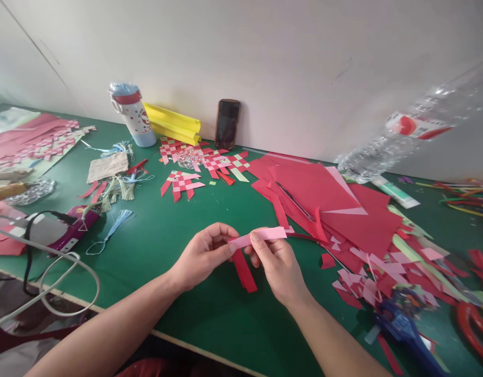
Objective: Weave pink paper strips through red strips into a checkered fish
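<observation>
My left hand [204, 254] and my right hand [278, 264] meet above the green table [178, 220], near its front edge. Both pinch a pink paper strip [265, 234] that lies roughly level between them and sticks out to the right. A red paper strip [243, 269] hangs down from where the fingers meet, crossing the pink one. Fingers of both hands are closed on the strips.
A pile of red paper sheets [324, 193] and pink and red scraps [383, 267] lies to the right. Woven red-and-white pieces [182, 183], a phone [227, 124], a white bottle [133, 112], yellow folded paper [174, 123] and tassels [116, 191] sit behind. A clear plastic bottle [406, 133] and a blue tool [402, 314] are at right.
</observation>
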Available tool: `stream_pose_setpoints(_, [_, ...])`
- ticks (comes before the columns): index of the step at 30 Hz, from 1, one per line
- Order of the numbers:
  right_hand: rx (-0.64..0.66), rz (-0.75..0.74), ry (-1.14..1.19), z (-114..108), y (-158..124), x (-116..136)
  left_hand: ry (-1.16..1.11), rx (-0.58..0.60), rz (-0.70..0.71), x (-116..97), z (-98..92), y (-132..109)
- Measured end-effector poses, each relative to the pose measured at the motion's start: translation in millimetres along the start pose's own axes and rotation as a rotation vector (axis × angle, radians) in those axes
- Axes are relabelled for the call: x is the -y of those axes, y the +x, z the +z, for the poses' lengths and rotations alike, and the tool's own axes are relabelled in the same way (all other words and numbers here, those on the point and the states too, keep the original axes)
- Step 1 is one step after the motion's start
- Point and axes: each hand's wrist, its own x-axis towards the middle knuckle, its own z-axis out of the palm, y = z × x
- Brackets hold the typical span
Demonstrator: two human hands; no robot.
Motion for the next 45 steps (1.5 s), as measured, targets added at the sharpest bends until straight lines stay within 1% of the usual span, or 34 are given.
stream_pose_setpoints(6, [-0.007,0.005,-0.04,0.4,0.1,-0.3,0.083,-0.059,-0.016,0.0,-2.4,1.2])
stream_pose_setpoints(9, [-0.011,0.017,-0.054,0.2,-0.6,1.4,0.089,-0.08,-0.032,-0.7,-3.4,2.2])
stream_pose_setpoints(11, [0.043,0.017,-0.048,-0.1,-1.2,3.7,0.067,-0.096,-0.037,-1.0,-3.9,2.7])
stream_pose_setpoints(14, [0.211,-0.021,-0.062,-0.5,-2.2,6.5,0.045,-0.118,-0.026,-1.0,-4.7,3.1])
stream_pose_setpoints(16, [0.263,-0.033,-0.12,-0.6,-2.5,6.4,0.039,-0.133,-0.01,-0.7,-5.4,3.1])
stream_pose_setpoints(19, [0.232,-0.02,-0.226,-0.9,-2.3,3.9,0.029,-0.159,0.006,-0.1,-6.5,3.2])
stream_pose_setpoints(21, [0.209,-0.013,-0.257,-1.4,-2.0,2.7,0.019,-0.164,-0.002,0.4,-6.9,3.5])
stream_pose_setpoints(23, [0.2,-0.013,-0.261,-1.8,-1.8,2.5,0.013,-0.135,-0.027,1.0,-6.9,3.6])
stream_pose_setpoints(27, [0.206,-0.041,-0.285,-1.4,-1.6,3.7,0.033,-0.029,-0.079,1.4,-5.3,3.6])
stream_pose_setpoints(29, [0.217,-0.052,-0.301,-1.0,-1.6,4.0,0.032,-0.013,-0.084,1.2,-4.6,3.6])
stream_pose_setpoints(38, [0.243,-0.04,-0.309,-3.2,-2.2,0.8,0.054,-0.048,-0.069,1.3,-5.9,4.0])
stream_pose_setpoints(45, [0.233,-0.046,-0.304,-4.2,-2.0,1.5,0.043,-0.073,-0.061,1.5,-5.9,3.7])
